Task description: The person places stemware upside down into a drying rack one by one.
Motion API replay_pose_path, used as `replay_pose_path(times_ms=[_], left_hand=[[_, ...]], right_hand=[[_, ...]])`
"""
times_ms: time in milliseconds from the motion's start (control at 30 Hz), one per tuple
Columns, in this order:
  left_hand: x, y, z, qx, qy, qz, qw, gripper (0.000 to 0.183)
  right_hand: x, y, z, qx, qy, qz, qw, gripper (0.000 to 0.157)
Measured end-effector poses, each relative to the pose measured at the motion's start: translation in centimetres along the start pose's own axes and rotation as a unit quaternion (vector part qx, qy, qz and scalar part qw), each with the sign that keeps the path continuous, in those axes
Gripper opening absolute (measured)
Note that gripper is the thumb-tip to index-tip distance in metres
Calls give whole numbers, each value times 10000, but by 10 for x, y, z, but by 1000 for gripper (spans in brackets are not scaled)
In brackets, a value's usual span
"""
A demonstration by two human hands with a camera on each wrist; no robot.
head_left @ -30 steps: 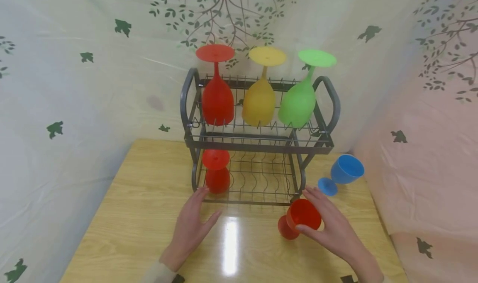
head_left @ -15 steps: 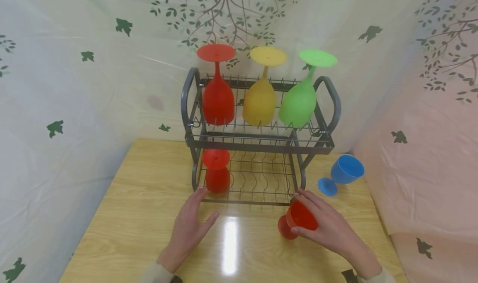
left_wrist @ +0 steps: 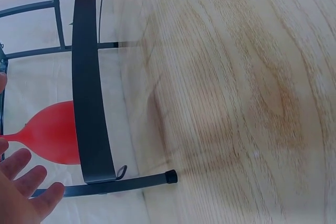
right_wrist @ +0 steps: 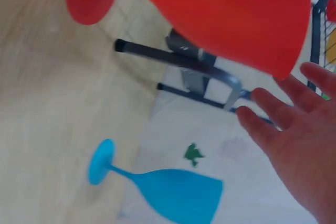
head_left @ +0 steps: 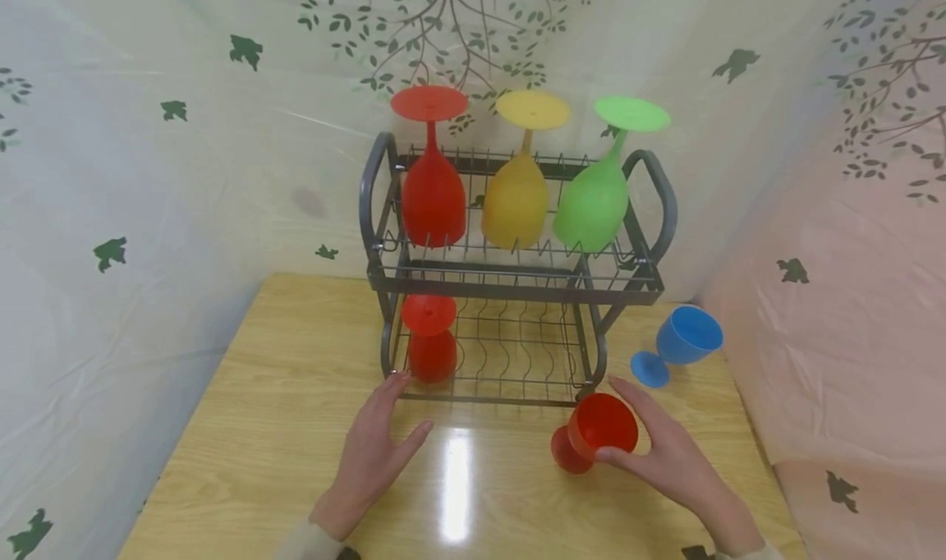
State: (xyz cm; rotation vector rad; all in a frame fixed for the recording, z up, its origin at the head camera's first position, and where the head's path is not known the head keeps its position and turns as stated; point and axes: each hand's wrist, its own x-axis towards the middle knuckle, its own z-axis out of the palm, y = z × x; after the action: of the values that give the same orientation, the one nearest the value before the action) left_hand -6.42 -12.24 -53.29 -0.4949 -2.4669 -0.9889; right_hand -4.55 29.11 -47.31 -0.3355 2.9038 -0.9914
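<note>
A red plastic goblet (head_left: 600,425) stands upright on the table just off the rack's front right corner. My right hand (head_left: 674,466) is beside its bowl, thumb near the front of the rim and fingers spread on the far right side. In the right wrist view, straight fingers (right_wrist: 278,108) reach close below the rim of the red goblet (right_wrist: 236,19). My left hand (head_left: 375,445) is held open at the rack's front left corner, holding nothing. Nearest to it, an upside-down red goblet (head_left: 432,355) sits on the lower tier.
A black two-tier dish rack (head_left: 517,289) stands against the patterned cloth backdrop. Its top tier carries upside-down red (head_left: 433,203), yellow (head_left: 516,207) and green (head_left: 594,207) goblets. An upright blue goblet (head_left: 689,337) is on the wooden table (head_left: 281,379) right of the rack.
My right hand swung left over the red goblet's rim, then back to the right, uncovering the bowl. The goblet stays in place, and the left hand barely moves.
</note>
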Motion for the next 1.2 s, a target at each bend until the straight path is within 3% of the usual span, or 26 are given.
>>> replay_pose_path(times_ms=[233,367,467,900,1200], left_hand=[[0,1,2,-38,-14,-48,10000,75],[-1,0,2,-98,-12,-64,9999,76],[-1,0,2,-168,-5,-88,9998,76],[-5,-1,3,-343,-149,-414,9984,77],[-10,-1,4,-495,-317,-634,9963,79]], right_hand=[[-13,28,7,970,323,-242,9945,96],[-18,43,17,1944,342,-513,9790,99],[-22,53,27,2360,368,-592,9693,100],[-27,60,68,2775,619,479,9575,90],[-19,49,76,2836,489,1239,9496,83]])
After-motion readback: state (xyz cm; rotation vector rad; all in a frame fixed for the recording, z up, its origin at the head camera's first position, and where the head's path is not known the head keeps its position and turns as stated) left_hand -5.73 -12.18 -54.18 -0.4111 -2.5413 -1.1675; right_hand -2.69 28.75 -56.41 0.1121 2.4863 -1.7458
